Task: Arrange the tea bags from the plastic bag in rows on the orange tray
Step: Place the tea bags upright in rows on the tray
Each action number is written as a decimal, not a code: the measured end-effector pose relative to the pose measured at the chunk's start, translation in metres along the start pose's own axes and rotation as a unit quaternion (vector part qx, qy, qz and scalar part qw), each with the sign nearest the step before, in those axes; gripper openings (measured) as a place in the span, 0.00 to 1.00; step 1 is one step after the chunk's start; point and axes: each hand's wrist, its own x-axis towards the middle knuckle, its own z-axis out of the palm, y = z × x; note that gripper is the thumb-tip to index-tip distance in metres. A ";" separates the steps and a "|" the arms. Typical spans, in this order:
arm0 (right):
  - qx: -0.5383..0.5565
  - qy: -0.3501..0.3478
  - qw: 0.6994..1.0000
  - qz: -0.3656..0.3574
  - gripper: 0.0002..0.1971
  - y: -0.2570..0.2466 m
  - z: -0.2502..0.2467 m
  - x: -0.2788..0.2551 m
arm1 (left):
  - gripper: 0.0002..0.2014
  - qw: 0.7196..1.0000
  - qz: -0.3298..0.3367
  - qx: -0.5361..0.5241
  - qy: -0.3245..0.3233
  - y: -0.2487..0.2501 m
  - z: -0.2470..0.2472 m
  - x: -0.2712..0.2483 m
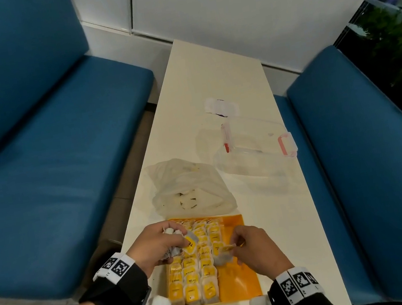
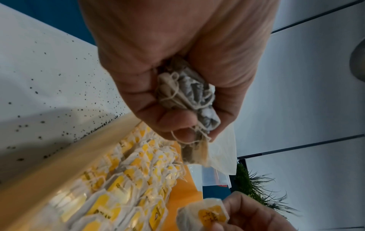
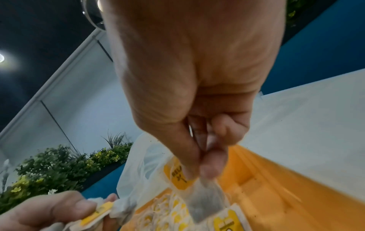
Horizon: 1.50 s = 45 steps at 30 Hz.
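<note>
Placing one tea bag beside the rows

Left hand (image 1: pixel 157 245) grips a bunch; right hand (image 1: pixel 250 248) pinches one tea bag (image 3: pixel 205 201): lay it flat on the orange tray (image 1: pixel 240 284).

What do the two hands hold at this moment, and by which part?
The left hand grips a bunch of tea bags around their crumpled bodies. The right hand pinches a single tea bag by its top edge.
</note>
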 end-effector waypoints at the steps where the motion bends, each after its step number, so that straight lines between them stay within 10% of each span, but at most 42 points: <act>1: -0.018 -0.012 1.000 0.004 0.11 0.000 0.001 0.001 | 0.09 1.000 0.001 0.001 0.001 0.000 0.000 0.000; 13: -0.147 -0.158 0.972 0.098 0.12 -0.001 0.033 0.029 | 0.09 0.999 0.003 0.035 -0.011 0.000 0.000 0.000; 28: -0.078 -0.073 0.984 0.145 0.14 -0.006 0.048 0.029 | 0.10 0.999 -0.007 0.042 -0.014 0.002 -0.001 0.002; 40: -0.006 0.055 0.997 0.056 0.06 -0.019 0.035 0.016 | 0.11 0.999 -0.027 -0.007 -0.029 0.009 -0.001 0.004; 45: 0.059 0.087 0.967 -0.231 0.17 -0.027 0.021 -0.001 | 0.09 0.990 -0.058 -0.111 -0.062 0.017 0.005 0.004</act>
